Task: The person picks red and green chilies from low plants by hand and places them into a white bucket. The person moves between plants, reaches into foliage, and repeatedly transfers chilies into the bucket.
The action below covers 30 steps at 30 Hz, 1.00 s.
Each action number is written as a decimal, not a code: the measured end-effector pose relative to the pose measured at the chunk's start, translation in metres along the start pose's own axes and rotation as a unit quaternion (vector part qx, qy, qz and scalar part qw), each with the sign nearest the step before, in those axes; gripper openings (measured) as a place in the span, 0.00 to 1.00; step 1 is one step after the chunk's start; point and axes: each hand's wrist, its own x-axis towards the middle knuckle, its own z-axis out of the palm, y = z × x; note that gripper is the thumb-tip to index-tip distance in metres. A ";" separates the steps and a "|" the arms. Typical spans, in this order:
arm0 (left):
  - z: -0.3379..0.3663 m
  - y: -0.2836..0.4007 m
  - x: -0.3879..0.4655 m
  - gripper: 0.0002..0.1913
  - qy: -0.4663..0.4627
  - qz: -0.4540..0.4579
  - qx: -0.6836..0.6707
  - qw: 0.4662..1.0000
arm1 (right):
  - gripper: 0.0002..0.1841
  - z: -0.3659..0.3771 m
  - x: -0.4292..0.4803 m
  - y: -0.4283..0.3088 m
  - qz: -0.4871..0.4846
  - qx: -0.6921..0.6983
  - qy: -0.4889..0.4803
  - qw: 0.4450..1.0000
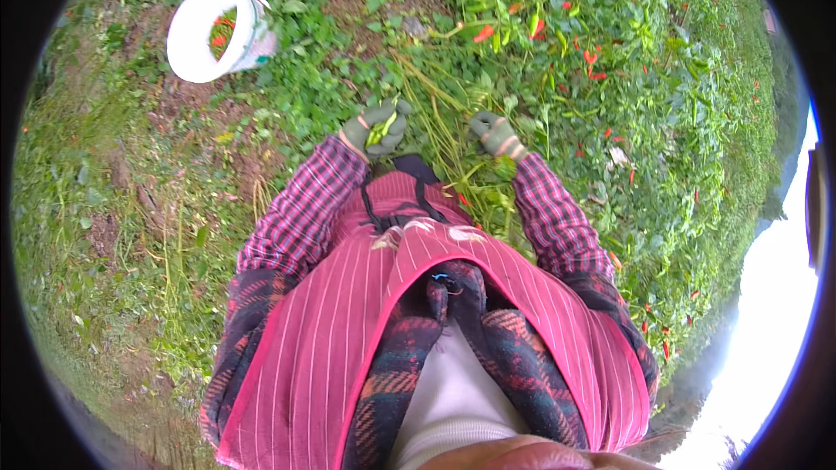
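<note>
My left hand [377, 129], in a grey-green work glove, is cupped around a few green chili peppers [380, 130]. My right hand [494, 133], gloved the same way, has its fingers curled in among the chili plant stems [444, 124]. Whether it grips a stem or a pepper is hidden by the fingers. The bent, mostly bare stems spread out between my two hands. Beyond my right hand, red chili peppers [483, 33] and green chili peppers [562, 42] hang or lie among the leaves.
A white plastic bucket [256, 46] stands tilted at the upper left, with red and green chili peppers [222, 34] inside. Dense chili plants [679, 117] fill the right side. Low weeds [313, 39] and patches of brown soil [189, 98] cover the left. A pink striped apron [326, 339] hangs before me.
</note>
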 end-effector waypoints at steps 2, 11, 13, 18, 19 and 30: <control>0.009 0.004 0.000 0.12 0.032 0.023 0.040 0.998 | 0.09 -0.032 -0.003 -0.001 0.052 0.120 0.051 0.990; 0.018 0.009 0.009 0.07 0.102 0.041 0.138 0.984 | 0.11 -0.027 -0.022 0.011 0.092 -0.057 -0.011 0.994; 0.015 0.005 0.010 0.06 0.113 0.024 0.135 0.984 | 0.11 -0.021 -0.023 0.014 0.092 -0.131 -0.022 0.987; 0.009 -0.007 0.011 0.14 0.086 0.006 0.080 0.993 | 0.19 -0.052 -0.027 0.016 0.041 -0.190 0.043 0.980; 0.008 -0.009 0.011 0.15 0.089 0.003 0.065 0.994 | 0.23 -0.062 -0.026 0.012 -0.002 -0.211 0.073 0.975; -0.022 -0.010 0.019 0.13 0.188 -0.034 0.056 0.980 | 0.16 -0.088 0.010 -0.162 -0.168 -0.513 -0.187 0.821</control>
